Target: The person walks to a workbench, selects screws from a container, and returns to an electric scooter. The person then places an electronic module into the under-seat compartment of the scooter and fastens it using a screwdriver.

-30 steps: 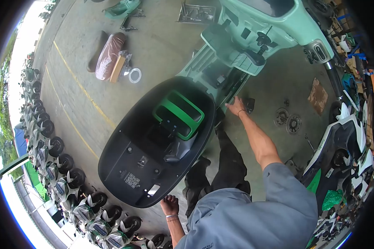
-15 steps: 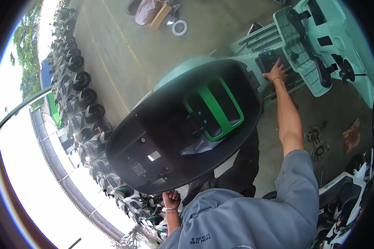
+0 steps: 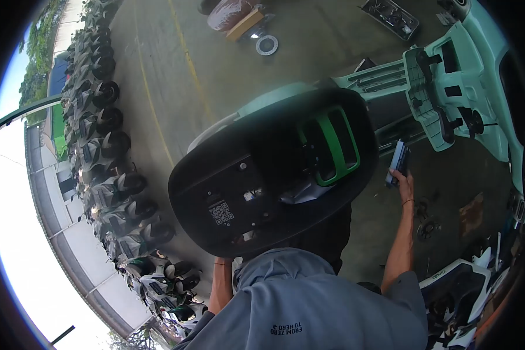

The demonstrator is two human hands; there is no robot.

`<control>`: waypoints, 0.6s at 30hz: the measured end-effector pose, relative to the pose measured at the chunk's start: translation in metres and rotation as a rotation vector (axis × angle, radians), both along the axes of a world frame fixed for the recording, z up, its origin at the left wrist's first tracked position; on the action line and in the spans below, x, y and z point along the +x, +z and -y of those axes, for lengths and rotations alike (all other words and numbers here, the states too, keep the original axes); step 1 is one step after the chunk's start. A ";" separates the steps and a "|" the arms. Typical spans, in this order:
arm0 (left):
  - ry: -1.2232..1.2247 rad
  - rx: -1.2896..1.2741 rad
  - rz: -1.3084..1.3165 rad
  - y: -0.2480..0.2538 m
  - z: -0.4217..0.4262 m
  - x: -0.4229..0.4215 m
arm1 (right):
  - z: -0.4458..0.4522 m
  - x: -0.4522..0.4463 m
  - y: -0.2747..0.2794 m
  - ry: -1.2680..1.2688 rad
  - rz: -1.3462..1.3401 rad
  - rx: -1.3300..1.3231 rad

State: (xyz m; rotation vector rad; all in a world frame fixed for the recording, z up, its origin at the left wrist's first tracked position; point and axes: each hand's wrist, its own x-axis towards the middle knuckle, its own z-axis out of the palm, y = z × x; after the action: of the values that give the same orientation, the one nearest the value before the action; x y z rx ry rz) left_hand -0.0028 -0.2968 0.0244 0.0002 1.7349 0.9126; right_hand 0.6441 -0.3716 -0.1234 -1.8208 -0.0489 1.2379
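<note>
My right hand (image 3: 403,182) grips a flat, dark, box-shaped device (image 3: 398,163) with a greyish side, held in the air beside the mint-green scooter's footboard (image 3: 391,109). The device's exact kind does not show. In front of me a large black oval seat shell (image 3: 248,169) faces me, with a QR label (image 3: 221,213) and a green frame (image 3: 336,146). My left forearm (image 3: 220,287) reaches up to the shell's lower edge. Behind that edge my left hand is hidden, so its fingers cannot be seen.
Rows of parked scooters (image 3: 108,146) line the left side. A tray of small parts (image 3: 391,18), a metal ring (image 3: 266,45) and a wrapped bundle (image 3: 230,14) lie on the floor. White scooter panels (image 3: 458,283) stand at lower right.
My right hand has lifted the dark device off the footboard and drawn it back towards me. My left fist, visible before, has gone behind the seat shell's edge. The view has shifted.
</note>
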 end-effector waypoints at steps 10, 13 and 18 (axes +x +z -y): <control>-0.997 0.144 0.139 0.035 -0.170 0.052 | 0.070 -0.205 0.227 0.590 -0.010 -0.170; -1.115 0.133 0.067 0.033 -0.207 0.023 | 0.028 -0.267 0.241 0.692 -0.032 -0.086; -1.256 0.462 -0.265 0.020 -0.221 -0.003 | -0.063 -0.361 0.249 0.779 -0.075 -0.019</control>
State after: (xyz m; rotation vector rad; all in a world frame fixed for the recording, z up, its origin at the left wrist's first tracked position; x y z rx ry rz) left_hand -0.0059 -0.0763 0.0448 1.3940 1.3072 0.3142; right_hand 0.2831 -0.3090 0.1260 -1.8231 -0.7657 1.8300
